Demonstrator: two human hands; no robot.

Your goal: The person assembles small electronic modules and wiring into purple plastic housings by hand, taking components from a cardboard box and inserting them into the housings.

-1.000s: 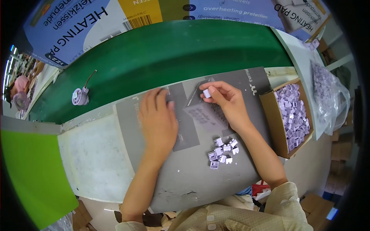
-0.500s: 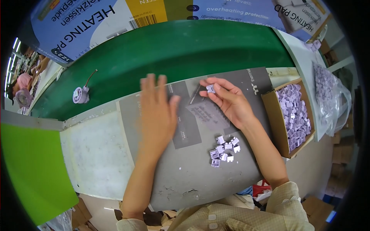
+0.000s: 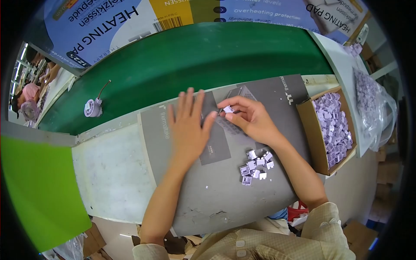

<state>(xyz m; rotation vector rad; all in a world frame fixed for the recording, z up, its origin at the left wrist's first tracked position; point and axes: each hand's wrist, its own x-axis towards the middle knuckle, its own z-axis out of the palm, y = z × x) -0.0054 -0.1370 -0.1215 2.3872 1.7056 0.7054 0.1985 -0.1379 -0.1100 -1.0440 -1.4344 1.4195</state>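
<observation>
My right hand (image 3: 253,117) pinches a small lilac plastic part (image 3: 228,109) between thumb and fingertips, above the grey printed cardboard sheet (image 3: 225,197). Close by on the left, my left hand (image 3: 190,128) is spread with its fingers pointing away from me. Its thumb tip comes right up to the held part; whether they touch I cannot tell. Between my forearms, a loose cluster of similar lilac parts (image 3: 251,165) lies on the sheet.
An open cardboard box (image 3: 315,138) full of lilac pieces (image 3: 333,128) stands at the right, with a clear plastic bag (image 3: 372,108) of more beyond it. On the green belt (image 3: 195,52) sits a round lilac part with a wire (image 3: 93,107). Large blue boxes (image 3: 260,11) line the back.
My right hand has moved slightly left and nearer to me with the lilac part. My left hand has shifted right, bringing its thumb up to that part.
</observation>
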